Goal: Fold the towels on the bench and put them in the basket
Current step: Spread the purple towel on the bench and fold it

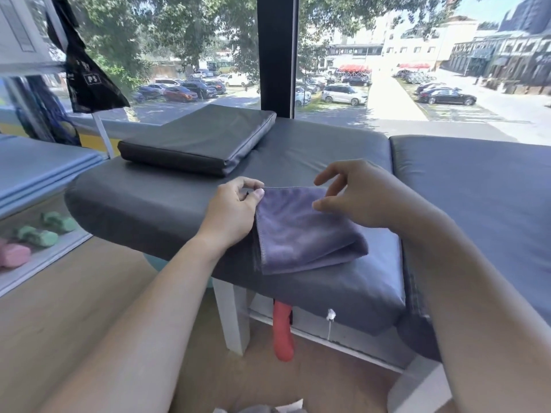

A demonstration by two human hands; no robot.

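Note:
A purple-grey towel (pixel 301 231) lies folded in layers on the front part of the dark padded bench (pixel 155 204). My left hand (pixel 234 208) pinches the towel's far left corner between thumb and forefinger. Over the towel's far right part hovers my right hand (pixel 357 193), its fingers and thumb spread and holding nothing; its thumb is just above the cloth. At the bottom edge of the view a pale rim with grey cloth (pixel 259 408) shows, too cut off to identify.
A flat dark cushion (pixel 199 138) lies on the bench's far left. A second bench pad (pixel 477 198) adjoins on the right. A red object (pixel 283 332) hangs under the bench by a white leg (pixel 232 317). Green and pink dumbbells (pixel 38 231) sit on a low shelf at left.

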